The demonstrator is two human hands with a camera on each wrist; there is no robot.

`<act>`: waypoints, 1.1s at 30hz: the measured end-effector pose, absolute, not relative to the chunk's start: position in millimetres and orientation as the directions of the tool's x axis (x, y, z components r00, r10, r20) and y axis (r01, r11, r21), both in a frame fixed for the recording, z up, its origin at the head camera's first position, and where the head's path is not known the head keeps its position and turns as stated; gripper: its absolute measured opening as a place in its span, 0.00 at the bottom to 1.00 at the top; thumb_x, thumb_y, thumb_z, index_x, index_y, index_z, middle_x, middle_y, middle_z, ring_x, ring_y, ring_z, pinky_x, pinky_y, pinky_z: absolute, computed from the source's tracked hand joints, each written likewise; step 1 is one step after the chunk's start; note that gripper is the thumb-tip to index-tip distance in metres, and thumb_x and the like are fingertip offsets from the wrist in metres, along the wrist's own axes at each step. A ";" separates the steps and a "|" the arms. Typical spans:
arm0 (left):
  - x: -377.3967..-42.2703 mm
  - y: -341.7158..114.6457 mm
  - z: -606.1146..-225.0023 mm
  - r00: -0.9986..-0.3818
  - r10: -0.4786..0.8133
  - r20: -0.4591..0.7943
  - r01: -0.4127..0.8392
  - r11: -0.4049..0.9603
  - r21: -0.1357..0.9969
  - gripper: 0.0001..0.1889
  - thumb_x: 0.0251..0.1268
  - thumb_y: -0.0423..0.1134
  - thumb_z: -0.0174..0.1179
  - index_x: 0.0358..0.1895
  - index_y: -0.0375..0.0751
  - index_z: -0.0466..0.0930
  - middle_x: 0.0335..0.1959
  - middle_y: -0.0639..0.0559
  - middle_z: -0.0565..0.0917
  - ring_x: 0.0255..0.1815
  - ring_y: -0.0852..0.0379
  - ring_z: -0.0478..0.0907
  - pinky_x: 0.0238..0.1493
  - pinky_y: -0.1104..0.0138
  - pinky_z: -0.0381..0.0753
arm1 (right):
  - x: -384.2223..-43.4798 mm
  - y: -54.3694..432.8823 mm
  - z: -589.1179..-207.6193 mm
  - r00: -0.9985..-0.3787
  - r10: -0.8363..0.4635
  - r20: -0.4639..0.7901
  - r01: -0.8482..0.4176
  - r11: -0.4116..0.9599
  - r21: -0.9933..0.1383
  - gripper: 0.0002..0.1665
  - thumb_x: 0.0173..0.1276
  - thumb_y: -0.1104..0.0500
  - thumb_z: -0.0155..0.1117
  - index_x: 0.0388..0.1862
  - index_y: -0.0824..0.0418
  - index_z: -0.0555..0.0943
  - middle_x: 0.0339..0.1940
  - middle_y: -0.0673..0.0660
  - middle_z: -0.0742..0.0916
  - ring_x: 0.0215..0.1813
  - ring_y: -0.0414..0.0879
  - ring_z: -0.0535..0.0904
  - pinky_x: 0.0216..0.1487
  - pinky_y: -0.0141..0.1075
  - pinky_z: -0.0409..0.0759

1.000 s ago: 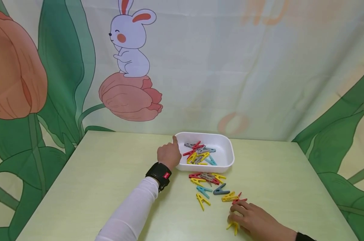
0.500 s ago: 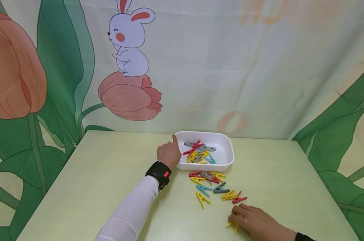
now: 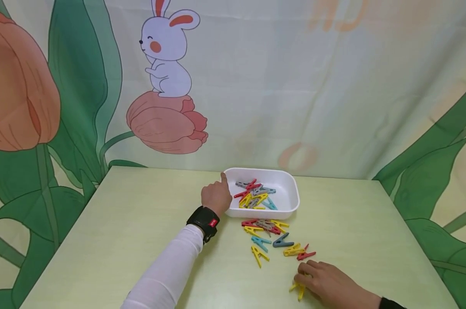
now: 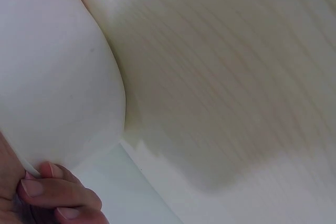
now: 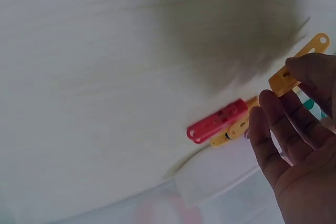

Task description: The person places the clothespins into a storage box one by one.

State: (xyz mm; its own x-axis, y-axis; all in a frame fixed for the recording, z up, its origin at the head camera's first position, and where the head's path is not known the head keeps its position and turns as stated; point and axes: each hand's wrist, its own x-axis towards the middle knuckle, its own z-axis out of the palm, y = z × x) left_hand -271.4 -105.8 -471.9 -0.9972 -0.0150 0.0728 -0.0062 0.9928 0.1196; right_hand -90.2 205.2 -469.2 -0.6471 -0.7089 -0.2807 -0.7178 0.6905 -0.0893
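Note:
A white plastic tray [image 3: 288, 195] stands at the back of the table with several red, grey, yellow and blue clothespins inside. At its left side is my left hand [image 3: 216, 197], gripping the rim; in the left wrist view its fingers [image 4: 60, 192] curl against the tray wall [image 4: 58, 87]. My right hand [image 3: 329, 281] is low at the front right, close to the tabletop. It pinches a yellow clothespin [image 5: 283, 81] between thumb and fingers, and the clothespin's legs [image 3: 301, 293] point toward the near edge. The hand covers its other end in the head view.
Between tray and right hand lie loose clothespins: a red and grey cluster [image 3: 264, 225], light blue [image 3: 260, 243], dark blue-grey [image 3: 282, 241], yellow [image 3: 259, 256], another yellow [image 3: 293, 249] and a red one [image 3: 305, 255]. A printed cloth [image 3: 248, 86] hangs behind the table.
My right hand has drawn slightly away from the red clothespin, which shows more fully now. The left hand and tray stay in place.

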 end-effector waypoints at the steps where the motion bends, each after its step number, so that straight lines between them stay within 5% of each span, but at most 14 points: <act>1: -270.9 -106.0 -471.6 -0.997 -0.014 0.072 -0.005 0.993 0.119 0.38 0.72 0.47 0.62 0.80 0.37 0.62 0.28 0.45 0.86 0.25 0.49 0.83 0.28 0.60 0.79 | -89.8 204.4 -466.8 -0.647 -0.719 -0.255 -0.730 0.681 -0.068 0.24 0.65 0.36 0.70 0.55 0.45 0.85 0.50 0.48 0.86 0.47 0.44 0.79 0.53 0.45 0.86; 5: -269.7 -106.8 -470.6 -0.998 -0.010 0.063 -0.002 0.993 0.117 0.38 0.72 0.47 0.62 0.80 0.37 0.62 0.27 0.45 0.86 0.25 0.49 0.82 0.28 0.60 0.79 | -92.3 203.6 -455.0 -0.644 -0.754 -0.130 -0.763 0.646 0.038 0.15 0.67 0.55 0.74 0.52 0.49 0.86 0.51 0.50 0.87 0.49 0.46 0.84 0.51 0.44 0.87; 16: -268.2 -107.6 -468.6 -0.998 -0.013 0.063 -0.004 0.992 0.129 0.37 0.72 0.46 0.61 0.80 0.37 0.61 0.32 0.44 0.88 0.28 0.48 0.85 0.31 0.58 0.81 | -116.1 204.4 -387.8 -0.655 -0.735 0.177 -0.723 0.677 0.136 0.22 0.56 0.62 0.82 0.50 0.52 0.86 0.46 0.51 0.88 0.44 0.46 0.83 0.45 0.40 0.87; 22: -268.4 -107.8 -467.0 -0.997 -0.010 0.075 -0.001 0.992 0.130 0.37 0.72 0.46 0.61 0.80 0.36 0.62 0.30 0.44 0.87 0.26 0.48 0.84 0.30 0.59 0.81 | -136.0 208.0 -359.2 -0.585 -0.728 0.359 -0.736 0.662 0.142 0.24 0.51 0.66 0.84 0.48 0.56 0.87 0.43 0.52 0.87 0.43 0.46 0.84 0.40 0.38 0.87; 26: -267.8 -107.9 -465.3 -0.997 -0.016 0.082 -0.006 0.992 0.126 0.37 0.72 0.45 0.62 0.80 0.37 0.62 0.27 0.45 0.86 0.25 0.49 0.83 0.28 0.59 0.79 | -152.4 205.8 -348.4 -0.566 -0.722 0.398 -0.753 0.649 0.105 0.23 0.53 0.68 0.82 0.48 0.58 0.86 0.44 0.53 0.87 0.43 0.46 0.85 0.39 0.39 0.87; 33: -268.5 -106.6 -467.4 -0.997 -0.011 0.075 -0.001 0.991 0.134 0.37 0.73 0.46 0.61 0.80 0.36 0.62 0.29 0.44 0.87 0.27 0.48 0.84 0.29 0.59 0.80 | -185.7 192.6 -344.1 -0.661 -0.677 0.323 -0.716 0.698 0.000 0.19 0.62 0.64 0.77 0.53 0.59 0.86 0.47 0.55 0.87 0.44 0.47 0.85 0.43 0.40 0.87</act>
State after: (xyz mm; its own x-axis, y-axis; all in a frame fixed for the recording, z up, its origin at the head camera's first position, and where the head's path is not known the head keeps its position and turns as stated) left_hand -268.5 -106.6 -467.4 -0.9971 -0.0111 0.0754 -0.0009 0.9910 0.1342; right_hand -185.7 192.6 -344.1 -0.6607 -0.6775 0.3233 -0.7158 0.6983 0.0004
